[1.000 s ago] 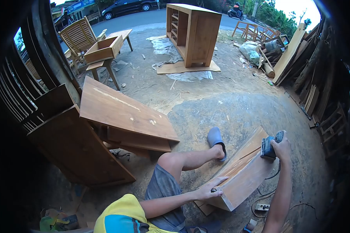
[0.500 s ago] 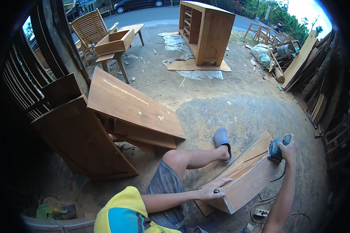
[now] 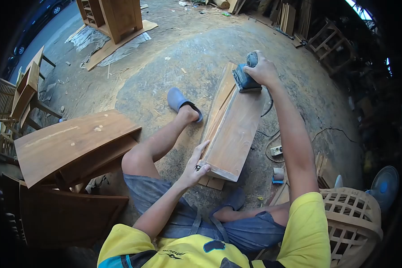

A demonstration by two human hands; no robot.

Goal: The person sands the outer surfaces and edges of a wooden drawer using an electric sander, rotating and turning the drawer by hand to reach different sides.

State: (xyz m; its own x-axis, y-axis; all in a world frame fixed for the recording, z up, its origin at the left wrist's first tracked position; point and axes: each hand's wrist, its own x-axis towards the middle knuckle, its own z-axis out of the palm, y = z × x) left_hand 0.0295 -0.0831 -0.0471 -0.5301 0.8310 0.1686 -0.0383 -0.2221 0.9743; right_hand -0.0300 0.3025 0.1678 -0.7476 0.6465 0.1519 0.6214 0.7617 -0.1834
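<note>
A long wooden drawer (image 3: 234, 138) lies tilted between my legs, its smooth pale side facing up and its hollow toward the left. My left hand (image 3: 194, 169) grips the near corner, fingers along the edge and thumb at the end. At the far end, my right hand (image 3: 264, 70) is wrapped around the top of a blue-green electric sander (image 3: 244, 79). The sander's base rests on the drawer's upper side. Its dark cord drops down along the right. Part of the drawer's far end is hidden by the sander.
A socket block (image 3: 276, 151) and a roll of sandpaper (image 3: 278, 174) lie on the floor to the right. Nearby stand a woven wooden chair (image 3: 350, 210) and a fan (image 3: 384, 184). Wooden panels (image 3: 71, 138) lean at left; a cabinet (image 3: 116, 20) stands farther back.
My view has swung right and downward, so the cabinet and panels sit farther left. Both hands keep their hold, with the sander still at the drawer's far end.
</note>
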